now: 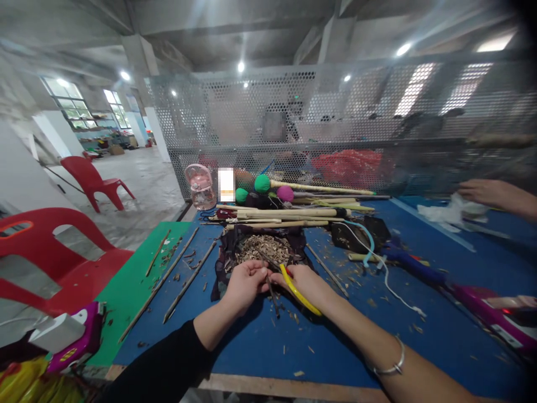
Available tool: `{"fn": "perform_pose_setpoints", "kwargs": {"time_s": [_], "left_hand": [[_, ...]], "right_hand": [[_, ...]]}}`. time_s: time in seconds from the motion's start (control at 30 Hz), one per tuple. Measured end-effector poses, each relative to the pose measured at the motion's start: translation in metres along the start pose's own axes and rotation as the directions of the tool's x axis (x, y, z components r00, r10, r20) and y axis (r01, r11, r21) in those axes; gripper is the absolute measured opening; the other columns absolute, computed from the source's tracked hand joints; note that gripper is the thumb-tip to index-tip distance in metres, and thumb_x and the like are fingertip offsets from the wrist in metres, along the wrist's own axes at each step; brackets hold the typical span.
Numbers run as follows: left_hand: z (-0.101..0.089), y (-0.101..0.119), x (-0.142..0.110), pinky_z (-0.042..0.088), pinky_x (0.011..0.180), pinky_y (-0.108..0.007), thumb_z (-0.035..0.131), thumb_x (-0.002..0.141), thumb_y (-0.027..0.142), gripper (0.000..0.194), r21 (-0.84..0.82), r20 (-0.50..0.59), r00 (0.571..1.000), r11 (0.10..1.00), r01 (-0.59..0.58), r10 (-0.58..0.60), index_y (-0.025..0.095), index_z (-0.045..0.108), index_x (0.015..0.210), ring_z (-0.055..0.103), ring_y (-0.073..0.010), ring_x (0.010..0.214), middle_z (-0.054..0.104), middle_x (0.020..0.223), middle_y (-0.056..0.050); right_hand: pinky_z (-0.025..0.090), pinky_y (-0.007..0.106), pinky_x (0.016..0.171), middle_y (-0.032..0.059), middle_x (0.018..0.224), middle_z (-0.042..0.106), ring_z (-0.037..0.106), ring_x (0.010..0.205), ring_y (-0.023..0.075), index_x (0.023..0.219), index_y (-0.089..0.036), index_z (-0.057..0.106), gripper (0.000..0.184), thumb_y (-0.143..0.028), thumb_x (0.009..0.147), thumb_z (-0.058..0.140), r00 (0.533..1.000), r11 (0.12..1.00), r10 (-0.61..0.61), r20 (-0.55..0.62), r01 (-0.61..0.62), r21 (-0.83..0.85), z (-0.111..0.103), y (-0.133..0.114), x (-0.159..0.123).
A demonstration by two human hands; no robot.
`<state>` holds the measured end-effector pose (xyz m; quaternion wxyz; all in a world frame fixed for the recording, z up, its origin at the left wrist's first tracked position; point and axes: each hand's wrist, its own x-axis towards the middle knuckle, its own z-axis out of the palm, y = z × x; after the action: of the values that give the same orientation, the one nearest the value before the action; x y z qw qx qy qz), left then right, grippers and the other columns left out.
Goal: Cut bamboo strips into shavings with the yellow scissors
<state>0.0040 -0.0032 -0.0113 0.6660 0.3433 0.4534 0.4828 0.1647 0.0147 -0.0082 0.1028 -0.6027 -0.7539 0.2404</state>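
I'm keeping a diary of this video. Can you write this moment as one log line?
left hand: pinching thin stick | right hand: holding yellow-handled tool | behind: wood shavings on dark cloth | surface: blue table

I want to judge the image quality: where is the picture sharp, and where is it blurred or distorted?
In the head view, the left hand and right hand with the yellow-handled tool over the wood shavings are fairly sharp; the perforated metal screen and the co-worker's hand are smeared; ceiling lamps flare; the edges bend like a fisheye and the right corners darken.
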Motion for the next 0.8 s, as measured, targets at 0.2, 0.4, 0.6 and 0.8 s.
{"fn": "perform_pose_setpoints", "kwargs": {"time_s": [0.2, 0.4, 0.6, 0.8], "left_hand": [[-0.003, 0.005, 0.001, 0.041, 0.052, -0.017, 0.068, 0.065, 0.032, 0.034, -0.047, 0.017, 1.000, 0.999, -0.003, 0.004, 0.014, 0.055, 0.091, 0.059, -0.0083, 0.058, 0.063, 0.073, -0.003], [-0.003, 0.007, 0.001, 0.041, 0.051, -0.017, 0.067, 0.066, 0.038, 0.039, -0.092, 0.038, 0.998, 0.995, -0.046, 0.050, 0.016, 0.050, 0.092, 0.056, -0.0074, 0.054, 0.059, 0.064, 0.002], [-0.002, 0.004, 0.001, 0.044, 0.055, -0.019, 0.072, 0.061, 0.039, 0.038, -0.048, 0.067, 0.996, 0.998, -0.048, 0.051, 0.012, 0.054, 0.082, 0.059, -0.0100, 0.061, 0.063, 0.071, -0.004], [-0.001, -0.003, 0.002, 0.047, 0.060, -0.025, 0.070, 0.061, 0.043, 0.037, -0.013, 0.108, 0.994, 1.000, -0.027, 0.028, 0.010, 0.057, 0.071, 0.060, -0.0125, 0.061, 0.064, 0.069, -0.007]], "right_hand": [[0.028, 0.022, 0.047, 0.0040, 0.060, 0.062, 0.053, 0.053, 0.0153, 0.065, -0.020, 0.061, 0.048, -0.065, 0.071, 0.047, 0.997, 0.999, -0.006, -0.074, 0.003, -0.051, -0.004, 0.003, 0.002], [0.029, 0.024, 0.050, 0.0049, 0.061, 0.061, 0.054, 0.055, 0.0168, 0.062, -0.021, 0.056, 0.044, -0.064, 0.070, 0.050, 0.982, 0.992, 0.006, -0.187, -0.029, -0.124, -0.008, 0.001, -0.003], [0.036, 0.025, 0.062, 0.0066, 0.090, 0.061, 0.058, 0.081, 0.0210, 0.093, -0.020, 0.056, 0.050, -0.060, 0.064, 0.060, 0.987, 0.999, -0.042, -0.156, 0.037, -0.036, -0.009, -0.004, -0.008], [0.039, 0.029, 0.073, 0.0108, 0.096, 0.057, 0.054, 0.092, 0.0241, 0.101, -0.016, 0.052, 0.060, -0.061, 0.063, 0.062, 0.979, 0.994, -0.112, -0.172, 0.108, -0.034, -0.003, -0.006, -0.011]]}}
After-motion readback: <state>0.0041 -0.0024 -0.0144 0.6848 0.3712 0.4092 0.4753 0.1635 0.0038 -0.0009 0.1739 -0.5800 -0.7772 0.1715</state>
